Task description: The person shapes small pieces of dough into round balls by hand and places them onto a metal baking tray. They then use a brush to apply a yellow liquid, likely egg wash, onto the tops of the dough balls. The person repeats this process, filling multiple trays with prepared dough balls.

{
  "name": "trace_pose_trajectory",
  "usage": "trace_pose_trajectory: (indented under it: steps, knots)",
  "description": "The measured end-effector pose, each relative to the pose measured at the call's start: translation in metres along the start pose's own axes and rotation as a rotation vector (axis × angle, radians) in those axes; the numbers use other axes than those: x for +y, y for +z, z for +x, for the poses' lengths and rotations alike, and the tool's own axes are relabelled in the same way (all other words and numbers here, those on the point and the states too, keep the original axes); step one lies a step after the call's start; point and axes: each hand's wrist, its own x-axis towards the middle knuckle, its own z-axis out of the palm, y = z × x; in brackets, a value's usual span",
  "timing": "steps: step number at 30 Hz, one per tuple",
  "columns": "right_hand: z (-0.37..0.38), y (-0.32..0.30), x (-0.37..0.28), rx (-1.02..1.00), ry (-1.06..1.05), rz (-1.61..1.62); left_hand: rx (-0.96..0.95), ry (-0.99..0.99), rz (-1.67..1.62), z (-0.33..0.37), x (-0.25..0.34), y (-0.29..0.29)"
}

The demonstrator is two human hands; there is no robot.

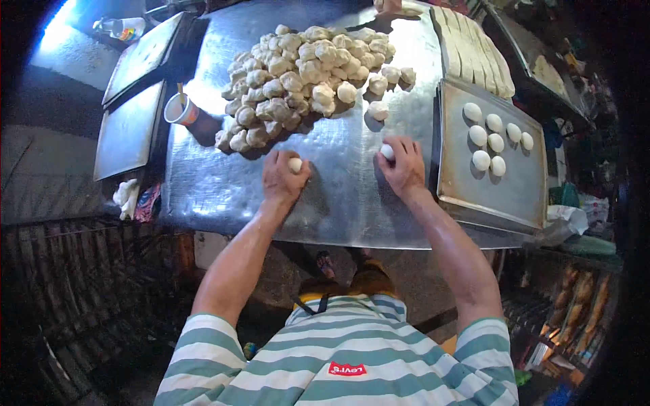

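My left hand (284, 177) is curled over a small dough ball (294, 165) on the metal table (332, 210), its fingers wrapped round it. To the right, my right hand (405, 164) closes round another white dough ball (387, 152), which shows at the thumb side. Beyond both hands lies a large heap of rough dough pieces (291, 81). One loose dough piece (378, 110) rests just past my right hand. On the right, a baking tray (521, 179) carries several smooth round dough balls (478, 135).
At the left stand a white cup (181, 109) with a stick in it and two flat trays (132, 132). A pale cloth with long folds (470, 51) lies behind the right tray. Another person's hand (389, 7) shows at the far edge. The table's front edge runs before me.
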Motion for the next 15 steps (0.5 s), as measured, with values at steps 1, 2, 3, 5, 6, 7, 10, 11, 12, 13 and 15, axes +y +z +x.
trace_pose_trajectory:
  steps: [1, 2, 3, 5, 6, 7, 10, 11, 12, 13, 15]
  knots:
    - [-0.008, -0.004, -0.004, -0.077, 0.066, 0.049, -0.044, -0.065, -0.038, -0.012, 0.007, -0.005]
    - [-0.011, -0.003, -0.005, -0.072, 0.027, 0.071, -0.087, -0.131, -0.076, -0.018, 0.012, -0.01]
    - [-0.013, -0.001, -0.006, -0.067, -0.011, 0.093, -0.104, -0.089, -0.069, -0.018, 0.012, -0.016]
    - [-0.015, -0.002, -0.009, -0.076, -0.043, 0.12, -0.158, -0.008, -0.009, -0.009, 0.007, -0.02]
    - [-0.017, -0.003, -0.013, -0.089, -0.029, 0.133, -0.187, 0.032, 0.021, 0.001, 0.001, -0.023]
    - [-0.015, -0.002, -0.016, -0.103, -0.017, 0.144, -0.282, -0.055, -0.084, 0.017, -0.009, -0.023]
    - [-0.02, -0.008, -0.013, -0.107, -0.027, 0.161, -0.049, -0.042, 0.162, 0.031, -0.006, 0.006]
    - [-0.019, -0.01, -0.013, -0.127, -0.01, 0.169, -0.065, -0.029, 0.147, 0.026, -0.004, 0.008]
    - [-0.019, -0.011, -0.014, -0.148, 0.008, 0.177, -0.081, -0.017, 0.131, 0.022, -0.004, 0.009]
    - [-0.012, -0.014, -0.013, -0.158, 0.023, 0.177, -0.089, 0.005, 0.109, 0.024, 0.0, 0.009]
    - [0.028, -0.019, -0.003, -0.529, 0.284, 0.216, -0.158, -0.016, 0.207, 0.025, 0.005, 0.01]
